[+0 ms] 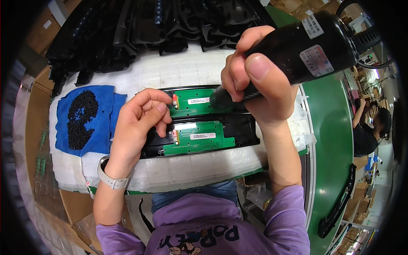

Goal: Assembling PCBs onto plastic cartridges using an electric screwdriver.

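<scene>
My right hand (267, 80) is wrapped around a black electric screwdriver (293, 51), held at a slant. Its narrow end points down at the far green circuit board (187, 111); whether the bit touches is hard to see. That board lies in a long black plastic housing. Beside its left end hovers my left hand (142, 112), fingers curled and thumb against them; anything pinched there is too small to make out. A second green circuit board (204, 142) rests in a matching black housing (248, 129), closer to me. Both boards carry a white label and a small red-and-white part.
Small black screws (80, 131) lie heaped on a blue cloth (63, 112) at the left. Several glossy black plastic parts (170, 25) are piled along the back of the white padded table (187, 170). Further right, a person (369, 131) works beyond a green surface (327, 170).
</scene>
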`<action>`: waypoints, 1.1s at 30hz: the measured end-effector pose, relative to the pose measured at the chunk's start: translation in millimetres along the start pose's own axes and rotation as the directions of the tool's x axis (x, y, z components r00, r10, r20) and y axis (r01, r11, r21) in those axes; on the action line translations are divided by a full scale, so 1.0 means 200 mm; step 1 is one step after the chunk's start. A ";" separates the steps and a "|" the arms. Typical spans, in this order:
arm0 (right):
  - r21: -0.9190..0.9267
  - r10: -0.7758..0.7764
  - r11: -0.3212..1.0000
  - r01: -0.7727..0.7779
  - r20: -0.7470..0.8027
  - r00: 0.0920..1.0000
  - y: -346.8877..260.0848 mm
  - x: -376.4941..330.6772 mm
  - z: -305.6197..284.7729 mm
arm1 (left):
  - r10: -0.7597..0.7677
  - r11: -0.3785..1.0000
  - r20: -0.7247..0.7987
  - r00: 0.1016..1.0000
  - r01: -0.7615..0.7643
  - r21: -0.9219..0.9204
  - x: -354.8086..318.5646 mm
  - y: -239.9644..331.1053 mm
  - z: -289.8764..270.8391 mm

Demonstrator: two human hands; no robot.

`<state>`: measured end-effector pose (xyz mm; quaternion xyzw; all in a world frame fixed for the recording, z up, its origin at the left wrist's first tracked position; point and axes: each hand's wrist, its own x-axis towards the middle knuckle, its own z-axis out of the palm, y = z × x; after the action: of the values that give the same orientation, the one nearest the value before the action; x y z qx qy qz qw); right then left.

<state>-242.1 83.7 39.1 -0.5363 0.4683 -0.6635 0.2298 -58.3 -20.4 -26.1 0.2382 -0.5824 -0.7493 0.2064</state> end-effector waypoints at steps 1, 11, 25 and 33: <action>-0.010 0.000 1.000 0.000 -0.006 1.000 0.00 0.00 0.00 | 0.016 1.000 -0.011 1.000 -0.016 0.005 0.00 -0.01 0.00; -0.019 0.006 1.000 -0.007 -0.052 0.999 0.00 0.00 0.02 | 0.002 1.000 0.067 0.998 -0.002 -0.006 0.01 -0.01 -0.01; 0.104 0.046 0.994 -0.043 -0.032 0.998 0.03 0.01 0.04 | 0.014 0.996 0.042 0.999 -0.017 0.083 0.02 -0.02 -0.01; -0.023 -0.115 0.993 0.115 0.014 0.993 0.06 -0.03 0.04 | 0.009 0.999 0.038 0.999 -0.010 0.036 0.02 -0.02 0.01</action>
<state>-235.9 79.8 25.9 -0.5692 0.4432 -0.6666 0.1877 -62.0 -20.6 -30.9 0.2250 -0.6006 -0.7422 0.1945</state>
